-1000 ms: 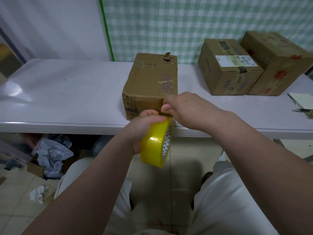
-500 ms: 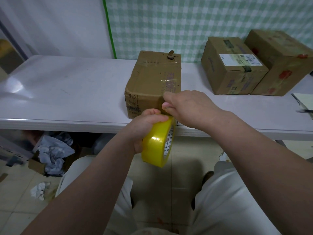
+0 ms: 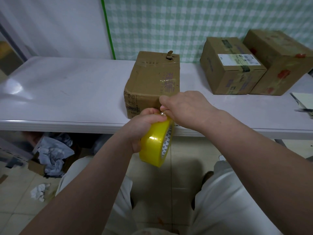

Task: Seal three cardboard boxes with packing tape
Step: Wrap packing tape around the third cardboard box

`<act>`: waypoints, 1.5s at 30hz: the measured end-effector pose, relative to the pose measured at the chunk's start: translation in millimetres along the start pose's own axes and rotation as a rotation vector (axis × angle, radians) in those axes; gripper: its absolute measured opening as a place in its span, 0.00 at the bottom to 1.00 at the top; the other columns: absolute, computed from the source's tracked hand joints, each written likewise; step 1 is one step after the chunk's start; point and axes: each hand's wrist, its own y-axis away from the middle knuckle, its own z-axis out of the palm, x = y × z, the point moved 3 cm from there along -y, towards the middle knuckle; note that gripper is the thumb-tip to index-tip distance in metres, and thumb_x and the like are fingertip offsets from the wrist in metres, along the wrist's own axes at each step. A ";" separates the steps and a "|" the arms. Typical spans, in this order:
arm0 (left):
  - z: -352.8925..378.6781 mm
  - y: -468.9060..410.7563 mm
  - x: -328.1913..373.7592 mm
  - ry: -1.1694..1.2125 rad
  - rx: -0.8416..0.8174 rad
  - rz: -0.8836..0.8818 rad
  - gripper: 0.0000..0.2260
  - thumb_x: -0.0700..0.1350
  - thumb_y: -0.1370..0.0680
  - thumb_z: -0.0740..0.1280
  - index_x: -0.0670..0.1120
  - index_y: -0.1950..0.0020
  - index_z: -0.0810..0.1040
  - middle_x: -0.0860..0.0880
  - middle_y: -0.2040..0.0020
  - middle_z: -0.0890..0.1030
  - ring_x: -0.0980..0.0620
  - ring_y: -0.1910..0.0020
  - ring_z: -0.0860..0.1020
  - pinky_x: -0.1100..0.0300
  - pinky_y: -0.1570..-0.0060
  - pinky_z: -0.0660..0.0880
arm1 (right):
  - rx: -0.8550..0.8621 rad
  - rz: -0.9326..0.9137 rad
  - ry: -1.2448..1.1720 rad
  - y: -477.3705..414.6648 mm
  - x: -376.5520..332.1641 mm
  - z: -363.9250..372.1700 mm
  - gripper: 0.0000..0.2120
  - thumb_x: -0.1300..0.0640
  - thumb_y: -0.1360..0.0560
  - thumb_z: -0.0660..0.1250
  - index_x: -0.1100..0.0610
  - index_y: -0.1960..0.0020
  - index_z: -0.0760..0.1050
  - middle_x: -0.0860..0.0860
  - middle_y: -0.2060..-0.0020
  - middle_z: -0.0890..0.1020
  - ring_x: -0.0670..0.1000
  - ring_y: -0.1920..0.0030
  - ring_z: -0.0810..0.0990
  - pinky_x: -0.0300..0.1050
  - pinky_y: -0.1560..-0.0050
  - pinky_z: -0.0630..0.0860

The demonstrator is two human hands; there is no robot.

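Observation:
A worn cardboard box point(image 3: 152, 77) stands near the front edge of the white table point(image 3: 67, 92), with clear tape running along its top. Just in front of it, my left hand point(image 3: 144, 126) grips a yellow roll of packing tape point(image 3: 155, 145) held below the table edge. My right hand point(image 3: 183, 107) pinches the tape's free end right above the roll, against the box's near face. Two more cardboard boxes stand at the back right, one bearing a white label point(image 3: 232, 65), the other with red marks point(image 3: 279, 60).
A notebook or paper point(image 3: 303, 102) lies at the table's right edge. Under the table on the left are crumpled paper point(image 3: 54, 153) and small cardboard scraps on the tiled floor. A green checked cloth point(image 3: 186, 22) covers the wall behind.
Both hands stay at the box's near face with the roll. My right hand's pinch has shifted slightly down toward the roll.

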 end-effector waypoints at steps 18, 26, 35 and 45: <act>-0.6 2.1 7.4 -0.031 0.031 -0.050 0.19 0.45 0.27 0.71 0.50 0.38 0.71 0.39 0.40 0.76 0.39 0.47 0.79 0.45 0.48 0.76 | -0.053 0.089 -0.018 18.4 20.4 5.3 0.08 0.50 0.16 0.50 0.51 0.47 0.65 0.52 0.58 0.71 0.54 0.59 0.70 0.47 0.61 0.65; -0.6 2.4 14.4 -0.169 0.008 -0.065 0.18 0.45 0.26 0.70 0.50 0.37 0.70 0.41 0.42 0.76 0.40 0.50 0.79 0.52 0.57 0.79 | -0.097 0.248 -0.033 16.9 42.2 33.4 0.06 0.53 0.17 0.52 0.52 0.53 0.61 0.50 0.61 0.68 0.55 0.59 0.69 0.46 0.61 0.64; -6.0 2.9 12.9 -0.344 0.011 -0.069 0.18 0.45 0.25 0.70 0.51 0.37 0.70 0.43 0.45 0.76 0.45 0.55 0.79 0.56 0.59 0.77 | -0.030 0.605 -0.507 2.9 83.9 111.5 0.15 0.43 0.19 0.55 0.53 0.48 0.71 0.57 0.48 0.75 0.57 0.50 0.74 0.49 0.54 0.69; -6.9 17.5 -7.8 -0.207 -0.018 0.021 0.17 0.46 0.26 0.70 0.56 0.41 0.70 0.44 0.47 0.77 0.43 0.54 0.80 0.52 0.59 0.77 | 0.539 0.612 -0.977 17.3 41.4 91.4 0.07 0.56 0.24 0.66 0.56 0.59 0.80 0.48 0.64 0.79 0.46 0.62 0.76 0.40 0.60 0.67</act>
